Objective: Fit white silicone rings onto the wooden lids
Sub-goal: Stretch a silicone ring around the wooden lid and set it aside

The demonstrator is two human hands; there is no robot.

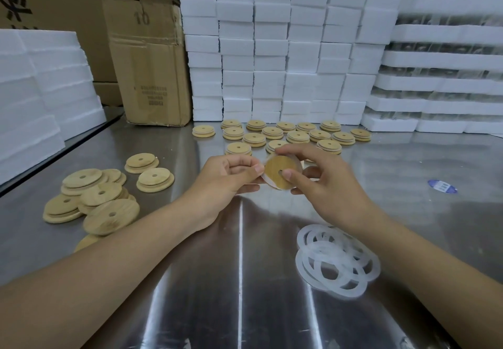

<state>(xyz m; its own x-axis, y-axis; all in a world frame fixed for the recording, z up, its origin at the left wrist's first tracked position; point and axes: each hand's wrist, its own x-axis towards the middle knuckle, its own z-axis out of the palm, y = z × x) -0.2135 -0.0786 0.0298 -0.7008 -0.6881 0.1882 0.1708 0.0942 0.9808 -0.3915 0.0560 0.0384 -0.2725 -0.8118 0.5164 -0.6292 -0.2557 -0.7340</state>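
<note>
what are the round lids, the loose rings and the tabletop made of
Lids: pale wood, possibly bamboo, matte, with visible grain.
Rings: translucent white and thin, likely silicone.
Tabletop: brushed metal, probably stainless steel, with streaky reflections.

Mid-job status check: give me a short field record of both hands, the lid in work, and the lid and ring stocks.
left hand: pinches lid in work at its left edge
right hand: grips it, thumb on its face
white ring: partly around that lid's rim
bare lids: loose pile, table left
ringed lids: rows at back, before foam blocks
spare rings: heap, near right
</note>
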